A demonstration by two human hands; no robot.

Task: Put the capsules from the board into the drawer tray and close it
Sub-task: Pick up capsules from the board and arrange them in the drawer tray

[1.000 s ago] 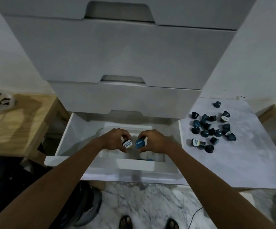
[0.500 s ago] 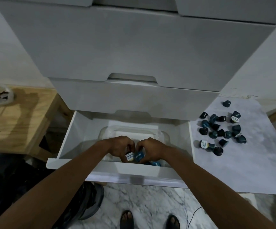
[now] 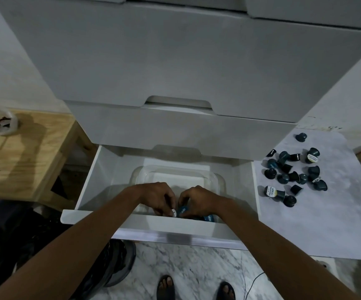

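Both hands, left hand (image 3: 160, 199) and right hand (image 3: 196, 200), are pinched on one capsule each, low over the clear tray (image 3: 216, 180) in the open drawer (image 3: 84, 191). Let go carelessly and they could bounce outside it. Many capsules (image 3: 292, 174) wait on the board (image 3: 305, 224), off to their right.

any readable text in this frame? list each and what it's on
Nothing reads with certainty.
Foil lid of the capsule lying on the board: dark print, too blurred to read.
Foil lid of the capsule at the pile's far right: print too small.
Blue capsule in the right hand: white lettering, blurred.
Blue capsule in the tray: white lettering, partly hidden.
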